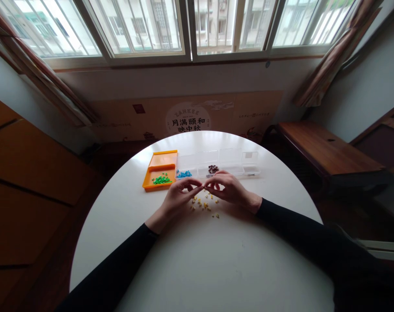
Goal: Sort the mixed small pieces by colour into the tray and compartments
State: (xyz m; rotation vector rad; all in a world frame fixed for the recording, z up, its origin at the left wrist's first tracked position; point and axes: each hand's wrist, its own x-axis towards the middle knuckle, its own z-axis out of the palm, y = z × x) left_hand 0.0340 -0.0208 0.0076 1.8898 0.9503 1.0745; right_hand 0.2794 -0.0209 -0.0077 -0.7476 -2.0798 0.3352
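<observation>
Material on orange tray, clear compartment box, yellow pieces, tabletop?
Orange tray: likely moulded plastic, slightly glossy; even colour, thin rim.
Clear compartment box: probably hard plastic, glossy; white shows through.
Yellow pieces: plastic perhaps; too small to tell.
Tabletop: smooth, reflects window light; maybe laminate.

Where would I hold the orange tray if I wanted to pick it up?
The tray is probably best held by its left rim, from the left: that raised edge faces away from the clear box close at its right. Keep it level: green pieces lie inside.
</observation>
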